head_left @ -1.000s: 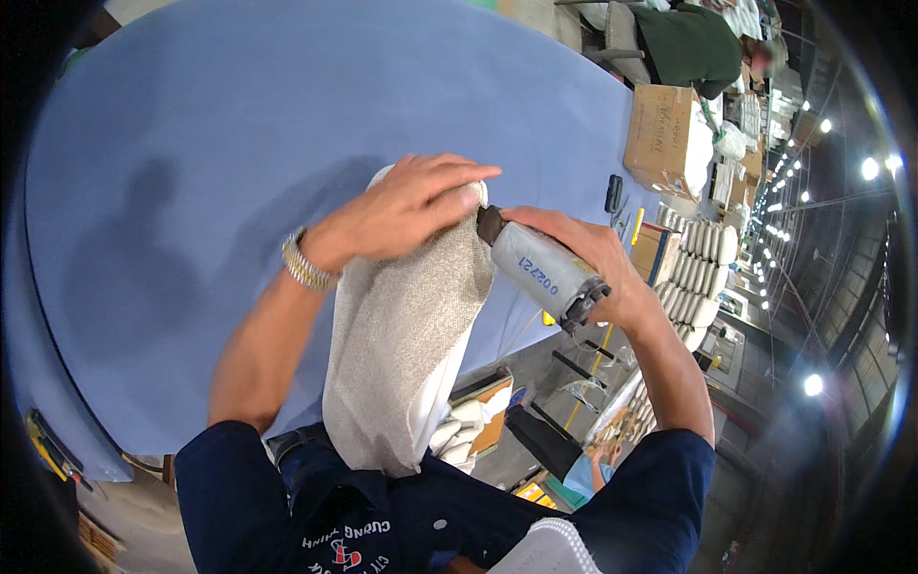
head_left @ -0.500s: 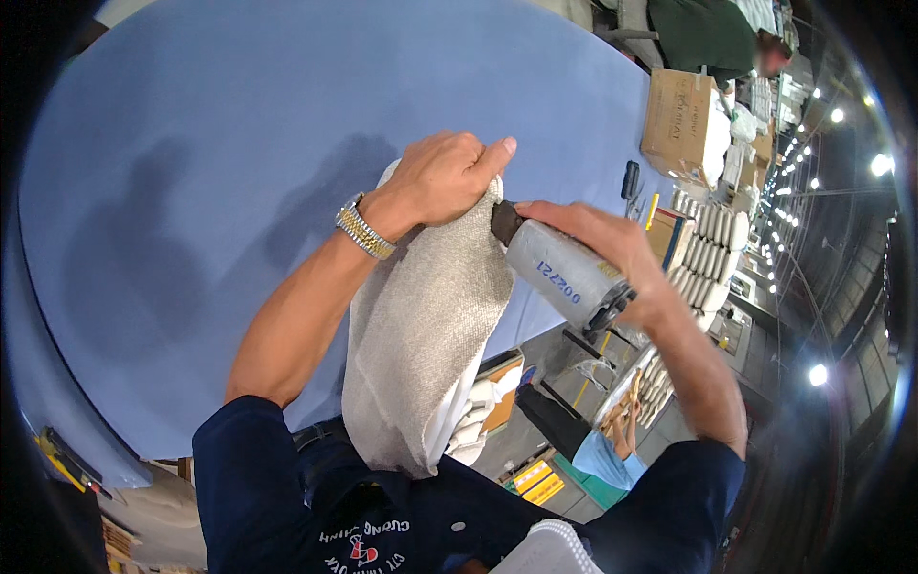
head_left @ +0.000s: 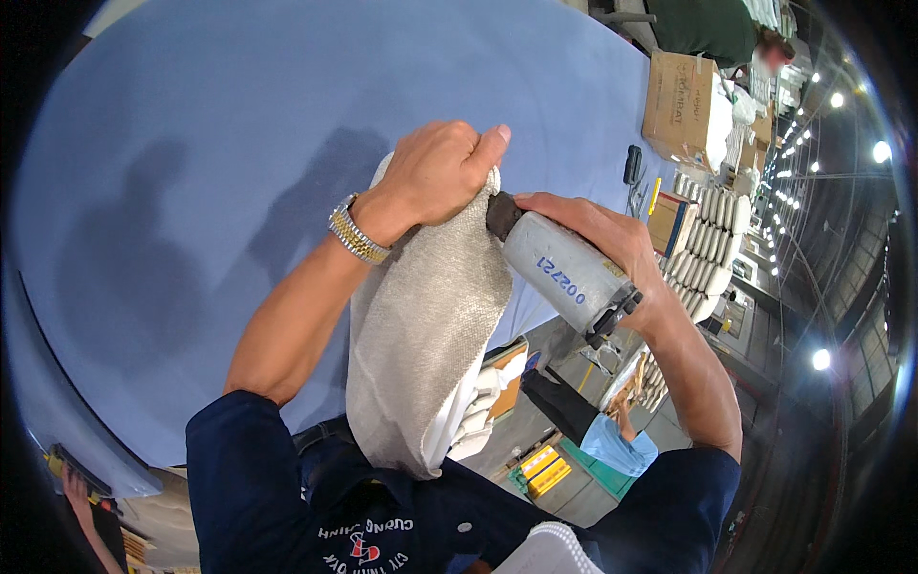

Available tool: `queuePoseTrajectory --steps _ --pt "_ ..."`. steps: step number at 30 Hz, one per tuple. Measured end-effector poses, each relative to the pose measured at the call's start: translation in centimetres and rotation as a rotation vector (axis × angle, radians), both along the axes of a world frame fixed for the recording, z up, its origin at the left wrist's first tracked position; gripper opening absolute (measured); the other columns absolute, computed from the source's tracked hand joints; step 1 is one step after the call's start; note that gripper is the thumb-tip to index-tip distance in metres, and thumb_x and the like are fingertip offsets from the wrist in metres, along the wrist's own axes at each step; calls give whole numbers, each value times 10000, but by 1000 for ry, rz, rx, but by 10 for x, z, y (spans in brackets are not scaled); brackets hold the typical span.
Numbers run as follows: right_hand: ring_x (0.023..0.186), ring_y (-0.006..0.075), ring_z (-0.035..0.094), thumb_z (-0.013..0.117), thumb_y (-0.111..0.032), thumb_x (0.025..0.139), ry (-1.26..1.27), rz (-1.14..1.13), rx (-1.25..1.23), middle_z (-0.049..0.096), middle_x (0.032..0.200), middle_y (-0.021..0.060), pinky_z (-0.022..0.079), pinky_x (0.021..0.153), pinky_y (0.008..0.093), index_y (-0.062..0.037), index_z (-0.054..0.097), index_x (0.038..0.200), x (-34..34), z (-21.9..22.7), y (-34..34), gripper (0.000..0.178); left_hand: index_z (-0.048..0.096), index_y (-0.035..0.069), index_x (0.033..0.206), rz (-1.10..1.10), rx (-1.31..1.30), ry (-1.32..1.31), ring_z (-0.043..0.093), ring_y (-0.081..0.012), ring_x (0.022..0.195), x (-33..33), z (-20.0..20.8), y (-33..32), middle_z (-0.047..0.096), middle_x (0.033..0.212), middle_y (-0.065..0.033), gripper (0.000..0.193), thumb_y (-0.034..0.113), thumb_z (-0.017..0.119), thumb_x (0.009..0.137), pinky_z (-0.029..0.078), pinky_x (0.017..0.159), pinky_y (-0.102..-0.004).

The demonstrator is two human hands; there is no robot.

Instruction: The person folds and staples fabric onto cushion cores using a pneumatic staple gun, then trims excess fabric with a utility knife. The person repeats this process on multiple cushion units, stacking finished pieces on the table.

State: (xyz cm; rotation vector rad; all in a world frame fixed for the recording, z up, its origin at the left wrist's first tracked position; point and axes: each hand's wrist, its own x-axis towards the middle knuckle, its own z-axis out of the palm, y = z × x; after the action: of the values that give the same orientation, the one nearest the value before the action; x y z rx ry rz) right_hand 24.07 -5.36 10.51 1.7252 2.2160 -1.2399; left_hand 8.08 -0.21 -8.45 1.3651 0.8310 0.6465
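A curved piece covered in light grey woven fabric (head_left: 430, 306) stands between my arms, its lower end against my body and a white edge along its right side. My left hand (head_left: 440, 172) is closed over its top end, knuckles up, gripping the fabric edge with the thumb pointing right. In my right hand (head_left: 612, 239) is a grey, cylinder-bodied tool that looks like a staple gun (head_left: 559, 273), its dark nose at the fabric's upper right edge. Whether the nose touches the fabric is hard to tell. The fingers behind the tool are mostly hidden.
A large blue-covered table (head_left: 239, 77) spreads ahead and left. At its right edge lie a black-handled tool (head_left: 632, 165) and a cardboard box (head_left: 679, 105). Stacked pale cushions (head_left: 708, 234) stand at right. One person in light blue (head_left: 617, 445) is lower right; another's hand (head_left: 78, 497) shows lower left.
My view has shifted slightly. My left hand still grips the fabric's top, and the staple gun stays by its edge. A person's hand has come into view at lower left.
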Motion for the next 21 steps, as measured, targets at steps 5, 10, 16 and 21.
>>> queuePoseTrajectory --steps 5,10,16,21 --pt "1070 364 717 829 -140 631 63 -47 -11 712 1247 159 561 940 404 -127 591 1423 -2 -1 -4 827 694 -14 685 32 43 -25 520 -290 478 -4 3 -1 533 505 -163 656 447 423 1065 443 559 -455" --pt "1054 397 702 850 -126 596 96 -7 65 709 1232 158 560 916 412 -138 597 1409 -1 -4 -3 852 688 -17 704 -39 -15 -65 521 -189 551 -14 6 4 558 552 -91 684 477 399 1078 469 635 -372" --pt "1103 378 646 837 -51 595 152 44 324 676 1247 134 530 939 420 -131 611 1382 -1 -2 -29 824 742 -3 833 -86 -166 -38 622 -180 746 -42 19 7 706 779 -79 724 581 393 1082 514 784 -348" --pt "1173 384 643 803 -44 707 109 -242 474 663 1283 173 520 985 422 -105 574 1416 49 -59 -94 747 754 -31 1010 11 -11 431 691 -277 908 -88 46 11 750 953 -162 717 637 493 1025 528 894 -394"
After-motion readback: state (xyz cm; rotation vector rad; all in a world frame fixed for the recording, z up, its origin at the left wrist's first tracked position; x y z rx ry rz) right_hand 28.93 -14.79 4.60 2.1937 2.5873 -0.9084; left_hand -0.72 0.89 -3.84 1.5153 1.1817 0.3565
